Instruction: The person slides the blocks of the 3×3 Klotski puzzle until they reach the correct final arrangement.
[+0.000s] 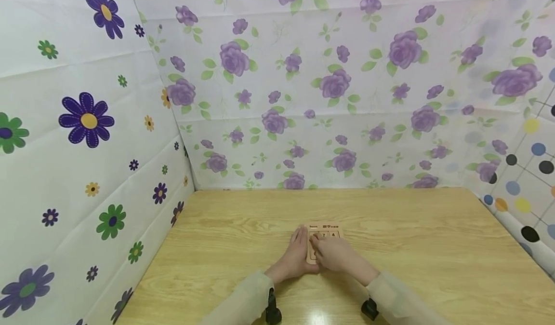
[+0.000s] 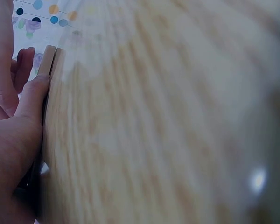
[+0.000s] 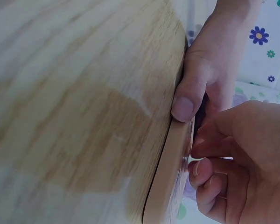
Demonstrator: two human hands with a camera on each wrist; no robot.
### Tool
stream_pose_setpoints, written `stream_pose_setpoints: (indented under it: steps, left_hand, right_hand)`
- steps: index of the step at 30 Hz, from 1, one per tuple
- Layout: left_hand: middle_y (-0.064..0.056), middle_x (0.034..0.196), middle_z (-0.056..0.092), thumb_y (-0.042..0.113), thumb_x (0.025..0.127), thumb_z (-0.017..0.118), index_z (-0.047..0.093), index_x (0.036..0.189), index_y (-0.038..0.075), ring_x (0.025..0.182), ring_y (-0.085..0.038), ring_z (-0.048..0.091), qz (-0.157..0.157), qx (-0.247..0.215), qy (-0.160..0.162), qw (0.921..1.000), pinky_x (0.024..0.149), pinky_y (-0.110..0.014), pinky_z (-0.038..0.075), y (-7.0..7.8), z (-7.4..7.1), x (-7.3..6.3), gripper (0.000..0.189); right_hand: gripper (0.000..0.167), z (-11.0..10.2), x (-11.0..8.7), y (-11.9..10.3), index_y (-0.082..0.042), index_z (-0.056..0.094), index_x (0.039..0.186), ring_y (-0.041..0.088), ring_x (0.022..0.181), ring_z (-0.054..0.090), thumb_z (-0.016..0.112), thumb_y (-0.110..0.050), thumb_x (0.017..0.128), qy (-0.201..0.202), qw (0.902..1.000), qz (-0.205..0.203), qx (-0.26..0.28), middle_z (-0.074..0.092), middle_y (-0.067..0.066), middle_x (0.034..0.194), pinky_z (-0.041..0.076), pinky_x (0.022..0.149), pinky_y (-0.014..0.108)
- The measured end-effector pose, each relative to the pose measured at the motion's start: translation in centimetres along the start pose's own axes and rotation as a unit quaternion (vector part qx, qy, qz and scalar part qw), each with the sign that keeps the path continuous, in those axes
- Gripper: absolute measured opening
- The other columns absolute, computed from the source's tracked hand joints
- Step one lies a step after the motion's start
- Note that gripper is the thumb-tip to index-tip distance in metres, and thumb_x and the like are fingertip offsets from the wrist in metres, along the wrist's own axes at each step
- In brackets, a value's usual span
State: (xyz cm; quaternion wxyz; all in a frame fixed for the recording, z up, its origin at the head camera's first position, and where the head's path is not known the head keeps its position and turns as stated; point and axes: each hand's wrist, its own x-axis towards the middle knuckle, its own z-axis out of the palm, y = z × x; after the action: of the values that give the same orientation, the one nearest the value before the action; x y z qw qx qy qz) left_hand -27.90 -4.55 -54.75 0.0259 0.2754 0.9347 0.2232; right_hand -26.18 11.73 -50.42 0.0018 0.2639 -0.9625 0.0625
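Observation:
A light wooden number sliding puzzle (image 1: pixel 311 256) lies flat on the table, with 7 and 4 showing among its tiles. My left hand (image 1: pixel 298 255) lies straight-fingered along the puzzle's left side. Its thumb (image 3: pixel 184 105) presses the near edge in the right wrist view. Over the tiles, my right hand (image 1: pixel 336 252) has its fingers curled, fingertips at the left part of the number grid. In the right wrist view those curled fingers (image 3: pixel 212 184) sit close against the puzzle's top face. That hand covers most of the lower tiles.
The wood-grain table (image 1: pixel 217 233) extends around the puzzle on all sides. A purple rose-patterned cloth (image 1: pixel 277 98) hangs behind it. A daisy-print cloth (image 1: pixel 65 180) stands on the left, a dotted cloth (image 1: pixel 524 180) on the right. Each wrist wears a black camera (image 1: pixel 272 310).

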Motion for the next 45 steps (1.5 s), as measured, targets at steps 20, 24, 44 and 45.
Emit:
stream_pose_setpoints:
  steps: [20, 24, 44, 45]
  left_hand:
    - [-0.031, 0.157, 0.015, 0.055, 0.073, 0.078, 0.010, 0.150, -0.012, 0.148, -0.040, 0.014, -0.004, 0.018, 0.010, 0.9998, 0.121, -0.045, 0.024, 0.1, 0.3, 0.2, 0.122]
    - [-0.030, 0.157, 0.014, 0.056, 0.074, 0.077, 0.009, 0.150, -0.012, 0.148, -0.040, 0.013, -0.004, 0.023, 0.004, 0.9997, 0.120, -0.045, 0.025, 0.2, 0.2, 0.0, 0.122]
    - [-0.030, 0.157, 0.016, 0.055, 0.074, 0.077, 0.010, 0.150, -0.012, 0.147, -0.041, 0.015, -0.008, 0.028, 0.007, 0.9995, 0.120, -0.046, 0.027, 0.2, 0.2, -0.1, 0.121]
    - [-0.030, 0.157, 0.016, 0.055, 0.074, 0.077, 0.010, 0.150, -0.012, 0.147, -0.041, 0.015, -0.008, 0.026, 0.007, 0.9996, 0.120, -0.046, 0.027, 0.2, 0.2, -0.1, 0.121]
  right_hand:
    - [0.044, 0.2, -0.8, -0.4, -0.008, 0.052, 0.139, 0.024, 0.069, 0.062, 0.050, -0.022, 0.098, -0.018, 0.9993, 0.011, 0.031, 0.050, 0.016, 0.144, 0.049, 0.051, 0.026]
    - [0.045, 0.3, -1.2, -0.5, -0.009, 0.051, 0.140, 0.033, 0.099, 0.067, 0.051, -0.023, 0.098, -0.023, 0.9991, 0.019, 0.029, 0.050, 0.015, 0.145, 0.059, 0.067, 0.036]
    - [0.044, 0.0, -2.2, -1.2, -0.006, 0.052, 0.138, 0.038, 0.117, 0.060, 0.050, -0.023, 0.098, -0.012, 0.9995, 0.006, 0.029, 0.053, 0.015, 0.142, 0.059, 0.079, 0.046]
    - [0.044, 0.0, -2.3, -1.2, -0.006, 0.052, 0.138, 0.038, 0.118, 0.060, 0.050, -0.023, 0.098, -0.011, 0.9995, 0.003, 0.030, 0.053, 0.015, 0.142, 0.059, 0.081, 0.047]
